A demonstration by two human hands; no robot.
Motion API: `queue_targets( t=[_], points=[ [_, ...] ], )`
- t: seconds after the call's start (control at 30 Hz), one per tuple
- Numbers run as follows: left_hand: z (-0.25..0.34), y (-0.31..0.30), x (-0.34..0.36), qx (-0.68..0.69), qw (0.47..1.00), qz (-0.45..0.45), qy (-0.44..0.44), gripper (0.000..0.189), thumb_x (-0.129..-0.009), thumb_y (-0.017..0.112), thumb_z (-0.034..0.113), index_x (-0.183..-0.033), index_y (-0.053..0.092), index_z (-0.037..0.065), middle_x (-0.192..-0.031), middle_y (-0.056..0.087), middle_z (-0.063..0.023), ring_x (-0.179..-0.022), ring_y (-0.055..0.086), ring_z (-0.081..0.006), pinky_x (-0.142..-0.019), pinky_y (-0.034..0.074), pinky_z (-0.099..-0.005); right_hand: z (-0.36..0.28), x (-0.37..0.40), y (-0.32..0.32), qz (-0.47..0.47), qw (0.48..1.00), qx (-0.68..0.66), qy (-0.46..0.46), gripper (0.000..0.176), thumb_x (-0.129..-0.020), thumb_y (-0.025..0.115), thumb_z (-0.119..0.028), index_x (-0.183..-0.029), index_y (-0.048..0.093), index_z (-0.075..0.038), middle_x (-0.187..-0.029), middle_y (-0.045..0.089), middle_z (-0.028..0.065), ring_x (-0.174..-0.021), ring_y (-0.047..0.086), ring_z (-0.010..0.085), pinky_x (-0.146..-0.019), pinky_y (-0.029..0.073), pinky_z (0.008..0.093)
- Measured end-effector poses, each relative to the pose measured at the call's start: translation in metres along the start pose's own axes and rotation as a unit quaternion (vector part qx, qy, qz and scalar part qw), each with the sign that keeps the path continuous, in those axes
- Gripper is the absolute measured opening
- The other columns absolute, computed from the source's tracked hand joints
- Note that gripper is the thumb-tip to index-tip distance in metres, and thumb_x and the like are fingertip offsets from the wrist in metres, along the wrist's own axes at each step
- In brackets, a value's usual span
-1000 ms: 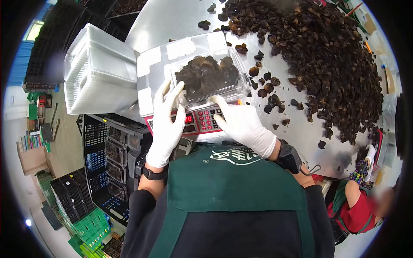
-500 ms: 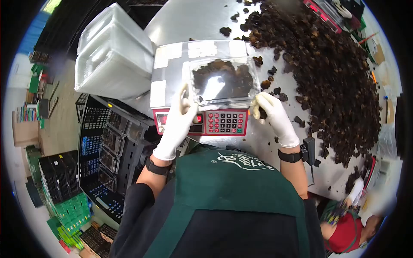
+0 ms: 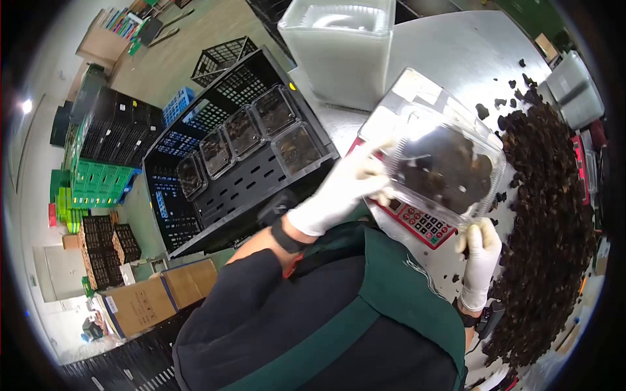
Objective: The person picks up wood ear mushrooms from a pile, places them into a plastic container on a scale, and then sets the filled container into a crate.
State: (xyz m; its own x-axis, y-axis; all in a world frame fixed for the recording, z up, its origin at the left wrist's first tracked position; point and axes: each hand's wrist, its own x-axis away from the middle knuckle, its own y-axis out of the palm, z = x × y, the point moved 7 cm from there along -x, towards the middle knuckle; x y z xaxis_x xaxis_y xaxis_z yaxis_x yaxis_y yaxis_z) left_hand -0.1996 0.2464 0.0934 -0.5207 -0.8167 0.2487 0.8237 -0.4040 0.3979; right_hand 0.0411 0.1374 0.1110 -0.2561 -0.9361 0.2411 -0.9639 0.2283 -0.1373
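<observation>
A clear plastic box point(image 3: 447, 166) with a closed lid holds dark, ruffled pieces that look like wood ear mushrooms. My left hand point(image 3: 355, 179), in a white glove, grips its left edge. At the near right corner, my gloved right hand point(image 3: 481, 247) has its fingers closed on the rim. The box is tilted above the red-framed digital scale point(image 3: 424, 225), hiding much of its pan. More of the dark mushrooms point(image 3: 548, 234) lie in a long heap to the right of the scale.
A black crate point(image 3: 241, 195) on the left contains several filled clear boxes point(image 3: 244, 133). Stacked empty plastic boxes point(image 3: 339, 58) stand behind the scale on the metal table point(image 3: 450, 42). Green crates point(image 3: 104, 179) and cardboard boxes point(image 3: 150, 303) are farther left.
My view has turned left, bringing the crate into fuller view. Both hands have lifted the box off the scale pan and tilted it.
</observation>
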Motion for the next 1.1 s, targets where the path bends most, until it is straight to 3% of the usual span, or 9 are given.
queue_targets(
  t=[0.13,0.3,0.5,0.57,0.67,0.73,0.87,1.0,1.1],
  points=[
    [0.06,-0.087,0.043,0.018,0.997,0.05,0.063,0.067,-0.085,0.068,0.011,-0.145,0.041,-0.005,-0.075,0.061,-0.0029,-0.066,0.061,-0.0112,-0.065,0.049,-0.0197,-0.038,-0.001,0.046,-0.187,0.975,0.043,-0.111,0.018,-0.094,0.053,-0.002,-0.104,0.068,0.002,-0.072,0.065,0.0034,-0.061,0.054,0.0066,-0.057,0.043,0.0211],
    [0.067,-0.289,0.1,0.002,0.975,0.187,0.119,0.066,-0.081,0.065,0.012,-0.139,0.046,-0.012,-0.074,0.057,-0.0003,-0.059,0.051,-0.0092,-0.057,0.041,-0.019,-0.016,-0.008,0.03,-0.088,0.995,0.043,-0.007,0.019,-0.098,0.05,-0.003,-0.104,0.068,0.001,-0.071,0.063,0.0024,-0.061,0.053,0.0067,-0.057,0.041,0.0202],
    [-0.032,-0.457,0.135,-0.18,0.93,0.294,-0.129,0.051,-0.085,0.064,0.013,-0.135,0.057,0.001,-0.078,0.059,0.0004,-0.06,0.052,-0.0104,-0.054,0.041,-0.0233,0.009,0.0,0.01,-0.046,0.999,-0.005,0.022,0.019,-0.102,0.048,-0.007,-0.103,0.066,0.002,-0.073,0.061,0.0022,-0.066,0.055,0.0076,-0.056,0.04,0.0207],
    [-0.051,-0.445,0.148,-0.245,0.826,0.388,-0.328,0.054,-0.092,0.063,0.016,-0.143,0.048,0.011,-0.092,0.066,-0.0025,-0.065,0.06,-0.0151,-0.054,0.048,-0.0308,0.017,0.004,0.004,-0.032,0.999,-0.009,0.025,0.02,-0.102,0.048,-0.007,-0.102,0.066,0.002,-0.074,0.061,0.0021,-0.066,0.055,0.0075,-0.057,0.04,0.0207],
    [-0.082,-0.451,0.133,-0.176,0.85,0.425,-0.256,0.074,-0.093,0.063,0.018,-0.155,0.023,0.016,-0.098,0.066,-0.0069,-0.077,0.066,-0.0202,-0.062,0.053,-0.0382,0.033,0.011,-0.005,-0.01,0.999,-0.01,0.04,0.02,-0.102,0.048,-0.008,-0.103,0.066,0.001,-0.075,0.061,0.0021,-0.067,0.054,0.0071,-0.057,0.041,0.0206],
    [-0.059,-0.401,0.114,-0.288,0.847,0.36,-0.265,0.091,-0.088,0.072,0.025,-0.158,0.017,0.009,-0.126,0.064,-0.02,-0.114,0.064,-0.0296,-0.093,0.05,-0.0445,0.047,0.018,-0.012,0.008,0.998,-0.022,0.054,0.02,-0.102,0.048,-0.008,-0.103,0.066,0.001,-0.075,0.061,0.0022,-0.066,0.054,0.0069,-0.056,0.041,0.0206],
    [-0.032,-0.36,0.071,-0.684,0.608,0.281,-0.289,0.09,-0.083,0.071,0.041,-0.152,0.03,0.0,-0.129,0.06,-0.0276,-0.116,0.062,-0.0382,-0.098,0.05,-0.0413,0.07,0.035,-0.024,0.043,0.995,-0.027,0.089,0.02,-0.102,0.049,-0.01,-0.103,0.067,-0.001,-0.074,0.062,0.0018,-0.061,0.051,0.006,-0.056,0.04,0.0198],
    [0.112,-0.202,0.005,-0.637,0.641,0.303,0.304,0.059,-0.088,0.067,0.016,-0.14,0.047,0.0,-0.127,0.059,-0.0194,-0.115,0.059,-0.0377,-0.103,0.046,-0.0421,0.081,0.05,-0.038,0.081,0.989,-0.037,0.116,0.021,-0.101,0.049,-0.01,-0.103,0.068,-0.002,-0.074,0.063,0.002,-0.06,0.05,0.0055,-0.055,0.04,0.0194],
    [0.191,-0.052,-0.003,-0.685,0.462,0.261,0.499,0.049,-0.092,0.063,0.007,-0.138,0.05,-0.002,-0.133,0.057,-0.0206,-0.121,0.056,-0.034,-0.107,0.041,-0.0401,0.083,0.053,-0.046,0.095,0.99,-0.037,0.093,0.02,-0.1,0.051,-0.013,-0.103,0.069,-0.003,-0.075,0.064,0.0009,-0.062,0.052,0.0051,-0.056,0.041,0.0194]
  ],
)
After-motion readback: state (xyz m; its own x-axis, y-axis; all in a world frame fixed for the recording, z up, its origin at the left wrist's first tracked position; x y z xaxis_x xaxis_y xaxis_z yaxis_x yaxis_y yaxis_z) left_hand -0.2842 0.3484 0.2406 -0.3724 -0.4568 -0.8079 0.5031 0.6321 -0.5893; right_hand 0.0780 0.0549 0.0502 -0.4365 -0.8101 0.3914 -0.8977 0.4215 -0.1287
